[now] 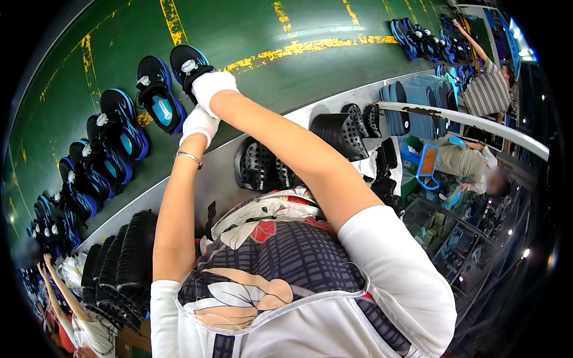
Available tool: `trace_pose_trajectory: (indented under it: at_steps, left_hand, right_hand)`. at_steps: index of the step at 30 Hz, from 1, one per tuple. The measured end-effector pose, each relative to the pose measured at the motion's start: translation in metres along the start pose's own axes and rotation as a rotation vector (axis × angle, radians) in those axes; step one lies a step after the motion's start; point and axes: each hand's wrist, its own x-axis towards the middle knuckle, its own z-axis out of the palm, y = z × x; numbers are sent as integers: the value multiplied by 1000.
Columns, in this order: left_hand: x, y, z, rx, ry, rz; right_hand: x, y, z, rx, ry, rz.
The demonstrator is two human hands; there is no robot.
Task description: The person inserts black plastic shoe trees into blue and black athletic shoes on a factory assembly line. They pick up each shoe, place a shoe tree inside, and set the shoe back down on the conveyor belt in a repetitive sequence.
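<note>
A black shoe with a blue edge and a pale fastener on top (188,64) lies on the green conveyor belt ahead of me. My right hand (213,88), in a white glove, is closed over its heel end and covers the opening. Just below it, my left hand (201,122) reaches up in a white glove and meets the right one; its fingers are hidden. Left of both hands sits a matching shoe (160,98), its light blue insole showing.
Several similar shoes (119,122) line the belt (256,36) at left, more at far right. Along the metal edge (140,206) stand black insole-like stacks (128,256) and studded black pieces (255,164). Blue-grey insoles (412,110) and a blue-orange basket (428,161) are right. Other people work at both sides.
</note>
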Motion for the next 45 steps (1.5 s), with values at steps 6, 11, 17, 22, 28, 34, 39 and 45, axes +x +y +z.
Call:
trace_pose_trajectory:
  at_steps: [6,11,17,22,28,34,39,45]
  left_hand:
    - [-87,60,-55,54,355,264]
    - [-150,75,-40,-160,204,396]
    - [-191,73,16,-218,-1,249]
    - [-212,60,31,-290,189,174]
    - [-244,68,63,-411,374,-32]
    - [-334,38,116,-532,697,-325]
    - [-415,21,179,-736,961,-692]
    - [-494,-4,340,-882,577,-926]
  right_hand:
    - [-124,67,35,321,422,-24]
    - [-209,113,82,347,197,312]
    - [-210,101,135,476,38,321]
    - [-188,105,140,416,151,35]
    - [-173,130,148,210,-7,-120]
    - [-173,112,122,45,52,-275]
    - [-181,78,97,-23,122,-362]
    - [-221,19,76,-9,259,-421]
